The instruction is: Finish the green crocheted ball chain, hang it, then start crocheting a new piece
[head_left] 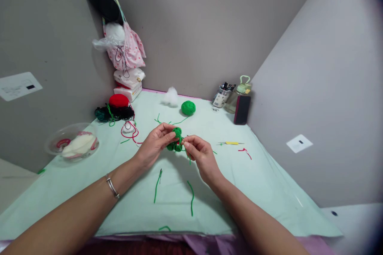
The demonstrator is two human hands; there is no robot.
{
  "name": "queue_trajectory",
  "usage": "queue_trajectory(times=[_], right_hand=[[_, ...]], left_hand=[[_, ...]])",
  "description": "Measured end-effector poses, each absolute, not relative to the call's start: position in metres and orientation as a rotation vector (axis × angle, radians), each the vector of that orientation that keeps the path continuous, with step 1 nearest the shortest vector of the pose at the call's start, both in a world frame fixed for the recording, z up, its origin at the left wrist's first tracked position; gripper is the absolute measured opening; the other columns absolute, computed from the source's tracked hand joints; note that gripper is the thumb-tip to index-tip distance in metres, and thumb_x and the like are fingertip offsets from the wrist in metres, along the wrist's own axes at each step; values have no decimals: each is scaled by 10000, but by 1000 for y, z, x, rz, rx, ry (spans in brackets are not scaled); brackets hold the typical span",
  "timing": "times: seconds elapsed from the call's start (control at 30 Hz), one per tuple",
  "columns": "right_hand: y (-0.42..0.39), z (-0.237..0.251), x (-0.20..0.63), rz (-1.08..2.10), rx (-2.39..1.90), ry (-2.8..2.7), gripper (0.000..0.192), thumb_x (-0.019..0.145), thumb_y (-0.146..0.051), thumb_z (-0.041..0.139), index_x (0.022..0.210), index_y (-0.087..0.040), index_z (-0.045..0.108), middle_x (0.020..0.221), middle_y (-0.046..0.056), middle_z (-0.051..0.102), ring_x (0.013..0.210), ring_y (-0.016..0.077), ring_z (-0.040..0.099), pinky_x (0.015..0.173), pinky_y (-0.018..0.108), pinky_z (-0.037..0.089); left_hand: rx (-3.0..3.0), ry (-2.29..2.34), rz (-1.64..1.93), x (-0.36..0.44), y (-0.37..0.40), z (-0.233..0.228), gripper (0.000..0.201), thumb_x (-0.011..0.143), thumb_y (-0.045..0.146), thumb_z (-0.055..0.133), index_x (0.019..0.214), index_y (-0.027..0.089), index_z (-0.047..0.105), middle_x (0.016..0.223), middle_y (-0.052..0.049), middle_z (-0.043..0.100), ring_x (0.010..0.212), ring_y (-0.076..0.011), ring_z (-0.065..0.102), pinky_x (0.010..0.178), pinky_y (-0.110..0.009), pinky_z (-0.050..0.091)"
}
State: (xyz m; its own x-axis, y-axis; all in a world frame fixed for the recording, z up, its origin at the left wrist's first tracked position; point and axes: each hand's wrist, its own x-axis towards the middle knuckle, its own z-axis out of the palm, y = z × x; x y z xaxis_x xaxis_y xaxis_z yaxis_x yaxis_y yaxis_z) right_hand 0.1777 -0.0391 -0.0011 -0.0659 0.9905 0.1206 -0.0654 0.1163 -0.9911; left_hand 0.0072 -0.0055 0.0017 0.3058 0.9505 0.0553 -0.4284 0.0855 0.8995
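Head view: a green crocheted piece (177, 132) is held up above the pale green cloth (215, 203), between the two hands. Its upper part is gripped by the left hand (156, 142), with the thumb laid across the near side and the index finger curved behind the top; the rounded lower part is left exposed beneath the thumb, and a little red is shown at the middle. By the right hand (201, 152), thumb and index finger are pinched narrowly together on green yarn (181, 139) just at the piece's right edge; whether a loose strand or the edge itself is caught cannot be told. A short green end is seen hanging below those fingers.

Nearer the front edge, two green strands are laid apart on the cloth, the left one (156, 191) with a thin dark item (160, 173) at its upper end. To the right of the hands, a yellow-handled tool (231, 143) is placed near a scrap of red yarn (245, 151). Beyond the hands, a green yarn ball (188, 108) is set beside white stuffing (170, 97). At the left, a red yarn ball (119, 101) is rested on dark yarn (121, 114), behind a clear plastic bowl (51, 137). At the far right, a phone (242, 110) is stood upright against a bottle (243, 87).
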Motion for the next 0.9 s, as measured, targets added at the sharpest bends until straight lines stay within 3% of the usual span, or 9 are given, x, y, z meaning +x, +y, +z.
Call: queue_trajectory(times=[0.4,0.7,0.9], right_hand=[[-40,15,185,1109,-1149,-1394,192,816,-379,707,802,-188,700,634,-23,561,585,119,444,558,269,336],[-39,6,182,1061,-1072,-1393,219,842,-397,703,768,-193,670,640,-21,571,592,122,456,581,269,379],[-37,6,184,1052,-1060,-1420,199,845,-405,712,858,-207,722,690,-4,610,616,132,479,586,274,394]], left_hand=[[1153,641,1110,3,-2,5,238,823,298,803,999,189,686,936,-26,710,834,-166,648,765,-302,482],[1074,658,1088,11,-11,6,230,794,283,827,953,191,689,1000,-40,725,938,-182,642,832,-303,477],[1077,646,1129,11,-11,8,247,792,300,827,965,189,689,1016,-49,734,891,-180,648,824,-319,475]])
